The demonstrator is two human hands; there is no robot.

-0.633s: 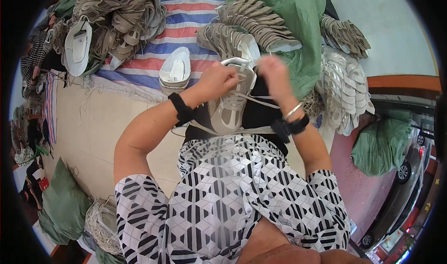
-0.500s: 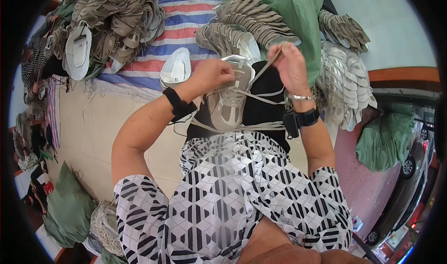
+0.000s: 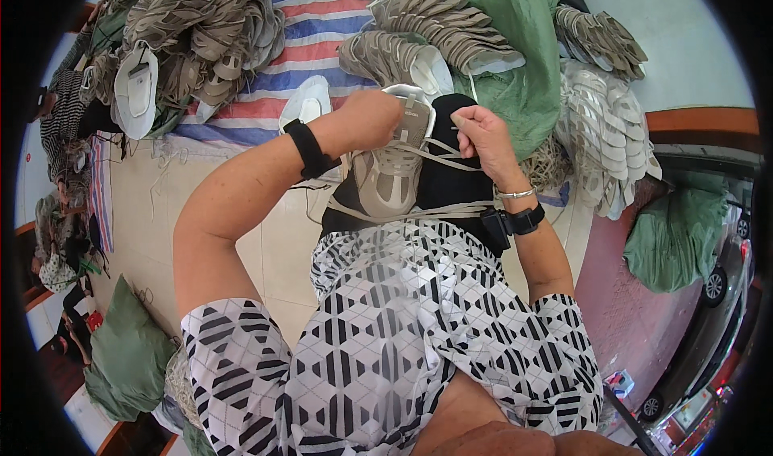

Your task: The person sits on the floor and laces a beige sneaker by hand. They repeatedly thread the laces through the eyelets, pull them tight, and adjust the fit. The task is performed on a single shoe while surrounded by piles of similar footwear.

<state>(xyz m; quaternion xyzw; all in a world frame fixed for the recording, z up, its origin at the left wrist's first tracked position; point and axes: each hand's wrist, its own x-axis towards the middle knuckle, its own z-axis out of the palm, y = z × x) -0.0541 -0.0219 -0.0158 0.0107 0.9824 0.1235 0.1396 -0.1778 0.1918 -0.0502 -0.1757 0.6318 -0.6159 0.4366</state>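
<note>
A grey-beige shoe upper (image 3: 386,184) lies over my black-clad lap, its tongue and white-lined collar pointing away from me. Pale flat shoelace (image 3: 451,158) crosses its front and trails to the right; more strands run across my lap below the toe. At the upper's left edge, near the tongue, my left hand (image 3: 372,119) is closed on it, the fingertips partly hidden by the hand itself. My right hand (image 3: 485,140) is to the right of the collar, thumb and forefinger pinched on a short, pale bit of the lace.
Stacked shoe uppers (image 3: 439,25) lie ahead on a striped sheet (image 3: 322,25) and green cloth. A big pile of uppers (image 3: 201,21) stands far left, pale ones (image 3: 604,138) at right. One white-lined upper (image 3: 306,102) lies beside my left wrist. Green sacks (image 3: 129,351) and a car (image 3: 708,311) flank me.
My right hand has come down and slightly left; the lace stretched up to it no longer shows. My left hand has shifted slightly, staying at the upper's left edge.
</note>
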